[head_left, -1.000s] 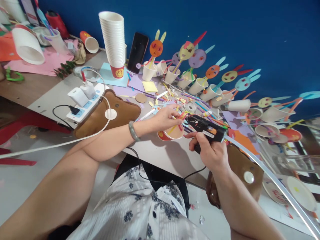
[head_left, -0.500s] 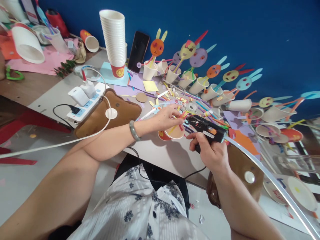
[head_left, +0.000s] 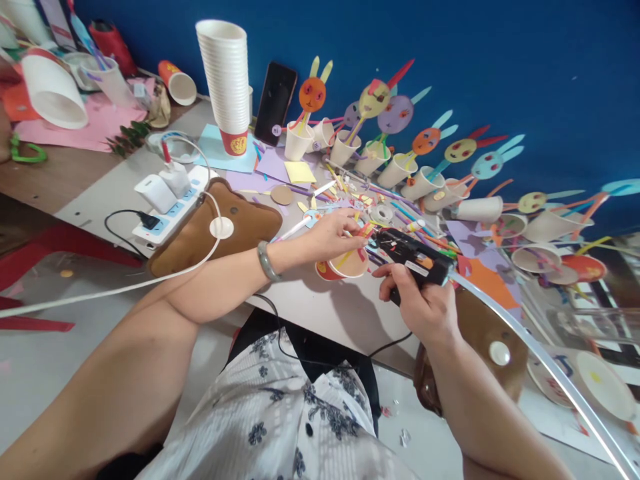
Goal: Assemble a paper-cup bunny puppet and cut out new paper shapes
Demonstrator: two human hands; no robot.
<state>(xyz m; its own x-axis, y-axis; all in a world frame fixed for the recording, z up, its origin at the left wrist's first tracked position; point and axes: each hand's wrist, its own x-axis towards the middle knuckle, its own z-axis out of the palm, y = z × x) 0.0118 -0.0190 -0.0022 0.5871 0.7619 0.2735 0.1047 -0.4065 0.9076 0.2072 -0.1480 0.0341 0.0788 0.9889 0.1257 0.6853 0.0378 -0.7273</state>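
My right hand point(head_left: 423, 297) is wrapped round the handle of a black glue gun point(head_left: 413, 257), whose nozzle points left toward the other hand. A clear glue stick point(head_left: 540, 360) runs out of its back end. Over a red-and-white paper cup point(head_left: 350, 265), my left hand point(head_left: 340, 235) has its fingers bent around colourful sticks point(head_left: 367, 230) close to the nozzle. The fingers partly hide the sticks and the cup's rim. The cup stands near the table's front edge.
Rabbit-faced figures in cups point(head_left: 400, 170) line the blue wall. Stacked cups point(head_left: 225, 87) and a phone point(head_left: 275, 103) stand at the back. A power strip point(head_left: 175, 210) with cables lies left, beside a brown cushion point(head_left: 233, 220). Coloured scraps cover the table's middle.
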